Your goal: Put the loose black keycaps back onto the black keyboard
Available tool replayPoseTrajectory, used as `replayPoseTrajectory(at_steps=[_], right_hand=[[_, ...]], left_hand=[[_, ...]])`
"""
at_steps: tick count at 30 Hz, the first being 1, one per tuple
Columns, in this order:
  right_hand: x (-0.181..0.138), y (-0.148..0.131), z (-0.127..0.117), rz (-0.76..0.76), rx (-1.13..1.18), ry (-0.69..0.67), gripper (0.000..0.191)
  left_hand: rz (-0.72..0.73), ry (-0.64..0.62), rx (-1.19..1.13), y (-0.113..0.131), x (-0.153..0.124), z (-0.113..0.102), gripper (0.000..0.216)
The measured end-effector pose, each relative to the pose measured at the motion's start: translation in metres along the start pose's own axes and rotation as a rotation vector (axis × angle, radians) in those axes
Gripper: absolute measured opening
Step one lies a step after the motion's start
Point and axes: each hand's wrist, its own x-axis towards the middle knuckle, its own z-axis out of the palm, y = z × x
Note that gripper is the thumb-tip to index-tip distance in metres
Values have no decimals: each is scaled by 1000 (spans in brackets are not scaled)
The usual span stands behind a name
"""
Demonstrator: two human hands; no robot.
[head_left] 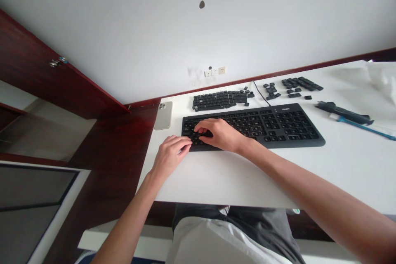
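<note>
A black computer keyboard lies on the white table, its keycaps off and the sockets showing over much of it. At its lower left corner, my left hand has its fingers pressed together, the fingertips against the keyboard's edge. My right hand is bent over the left part of the keyboard. Its thumb and fingers are curled down to the key sockets, and whatever lies between the tips is hidden or too small to make out. Loose black keycaps lie in rows just behind the keyboard.
More keycaps lie at the back right. A phone rests at the table's left edge. On the right are a crumpled black strip and a blue-handled brush-like tool. A cable runs back towards the wall.
</note>
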Motion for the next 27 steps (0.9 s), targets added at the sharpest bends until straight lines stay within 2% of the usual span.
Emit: replayPoseTrajectory(at_steps=[10,20,27], right_hand=[[0,-3,-2,5,-2,0,27],[0,-4,0,21,4,-2,28],[1,-8,2,11,18,-41,29]], left_hand=[[20,-17,76,3,0,0,17],[-16,102,247,17,-18,14,25],[16,76,212,15,-19,15,28]])
